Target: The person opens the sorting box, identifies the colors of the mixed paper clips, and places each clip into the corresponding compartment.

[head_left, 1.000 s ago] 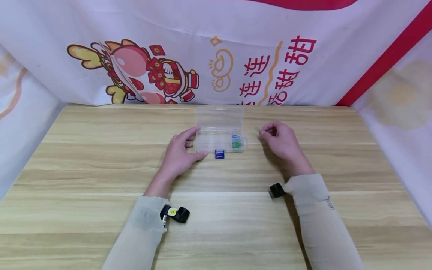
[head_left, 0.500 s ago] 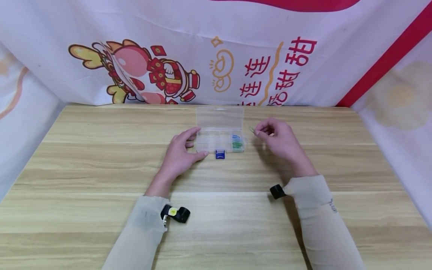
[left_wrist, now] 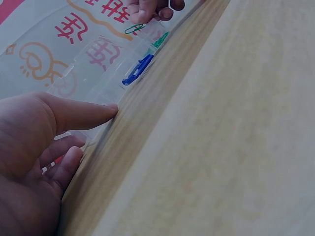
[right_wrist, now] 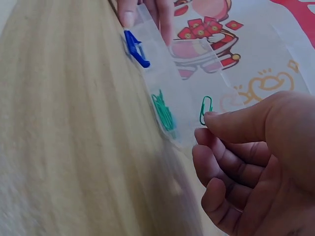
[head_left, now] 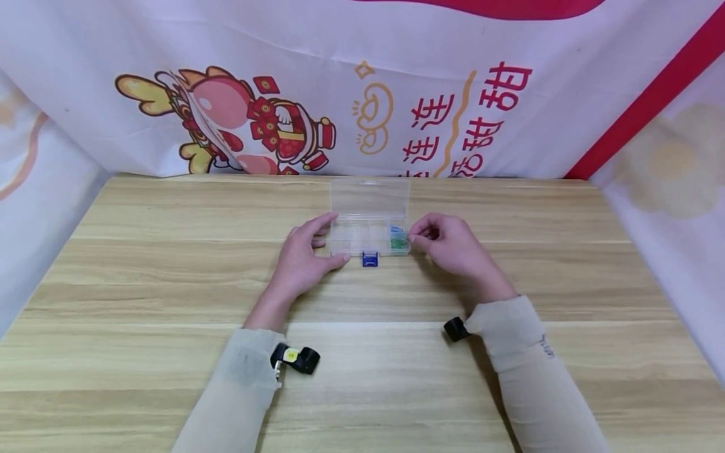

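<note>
A clear plastic compartment box [head_left: 349,231] lies on the table, its see-through lid [head_left: 369,196] raised at the back. My left hand [head_left: 301,259] holds the box's left end, thumb at the front edge and index finger at the back corner. Between thumb and index finger, my right hand [head_left: 450,246] pinches a green paper clip [right_wrist: 201,117] at the box's right end. In the right wrist view the clip stands above the box. Green paper clips [right_wrist: 162,110] fill the front right compartment. Behind them lie blue clips [head_left: 396,229], too small to tell in detail.
A blue latch [head_left: 370,260] juts from the box's front edge. The wooden table [head_left: 362,377] stretches around the box. A white printed cloth [head_left: 317,38] hangs along the table's back edge. Each sleeve carries a black wrist camera [head_left: 306,360].
My right hand has moved left and toward the front with the paper clip, up to the box's right end. The left hand keeps its place on the box.
</note>
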The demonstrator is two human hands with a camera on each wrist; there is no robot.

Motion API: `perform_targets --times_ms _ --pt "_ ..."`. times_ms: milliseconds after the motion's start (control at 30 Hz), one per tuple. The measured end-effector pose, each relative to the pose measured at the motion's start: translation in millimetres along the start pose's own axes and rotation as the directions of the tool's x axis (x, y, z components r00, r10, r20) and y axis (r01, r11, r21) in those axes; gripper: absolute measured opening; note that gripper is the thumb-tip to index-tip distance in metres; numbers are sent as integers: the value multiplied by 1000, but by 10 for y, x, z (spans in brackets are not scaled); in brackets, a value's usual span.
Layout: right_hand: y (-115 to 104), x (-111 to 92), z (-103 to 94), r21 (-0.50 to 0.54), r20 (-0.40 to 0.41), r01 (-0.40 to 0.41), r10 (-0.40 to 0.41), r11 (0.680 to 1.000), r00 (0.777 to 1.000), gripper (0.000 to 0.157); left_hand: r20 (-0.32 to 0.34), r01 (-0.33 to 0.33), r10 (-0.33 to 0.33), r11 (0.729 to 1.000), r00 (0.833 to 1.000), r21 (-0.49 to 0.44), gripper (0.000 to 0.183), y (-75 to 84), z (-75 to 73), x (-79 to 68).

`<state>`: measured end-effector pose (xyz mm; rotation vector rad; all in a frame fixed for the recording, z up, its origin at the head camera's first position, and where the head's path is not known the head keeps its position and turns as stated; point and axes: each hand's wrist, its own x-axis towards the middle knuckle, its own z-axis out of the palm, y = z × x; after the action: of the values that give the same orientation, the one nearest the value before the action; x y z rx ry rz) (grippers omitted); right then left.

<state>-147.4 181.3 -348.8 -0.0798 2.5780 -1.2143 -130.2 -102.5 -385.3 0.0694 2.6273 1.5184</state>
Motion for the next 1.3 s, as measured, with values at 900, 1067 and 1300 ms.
perform_targets --times_ms 900,1067,1300 --pt "122 -57 74 3 -23 0 0 1000 1000 10 15 -7 6 1000 1000 9 83 8 29 -8" --pt "117 -46 89 13 -28 7 -7 1000 1000 9 11 0 0 1000 1000 12 84 8 24 -17" --pt "66 -10 76 -12 -23 25 -25 1000 999 8 -6 3 -3 1000 1000 6 83 -2 -4 -19"
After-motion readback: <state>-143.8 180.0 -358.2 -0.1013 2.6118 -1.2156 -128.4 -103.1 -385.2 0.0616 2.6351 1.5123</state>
